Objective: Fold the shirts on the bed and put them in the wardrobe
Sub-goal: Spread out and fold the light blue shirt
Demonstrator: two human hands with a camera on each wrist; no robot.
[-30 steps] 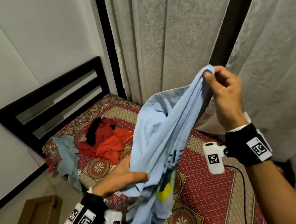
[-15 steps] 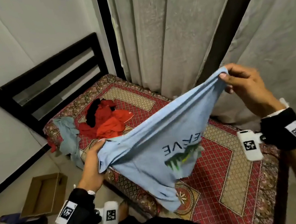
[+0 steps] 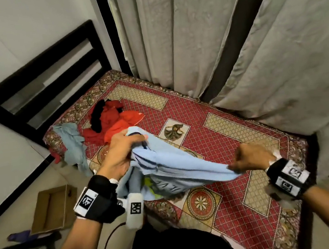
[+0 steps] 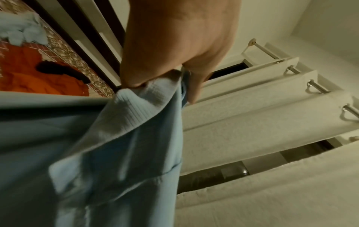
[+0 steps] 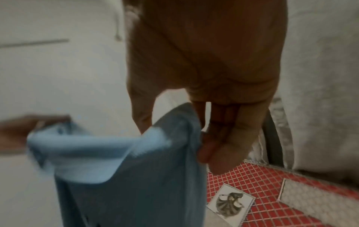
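Note:
A light blue shirt [image 3: 178, 167] with a printed front hangs stretched between my two hands just above the bed [image 3: 235, 135]. My left hand [image 3: 123, 149] grips its collar end, with the ribbed collar [image 4: 143, 99] pinched between thumb and fingers in the left wrist view. My right hand [image 3: 248, 160] pinches the other end, where the blue fabric [image 5: 155, 153] is bunched between thumb and fingers. A red shirt [image 3: 114, 121] with a black garment on it and a grey-blue shirt [image 3: 73, 146] lie crumpled near the headboard.
The bed has a red patterned cover and a black slatted headboard [image 3: 46, 82]. Grey curtains [image 3: 232, 39] hang along its far side. An open cardboard box [image 3: 52, 209] sits on the floor at the left. The wardrobe is not in view.
Both hands have come down with the blue shirt, from chest height to just above the bed. The right hand dropped the most; the shirt now spans low between them.

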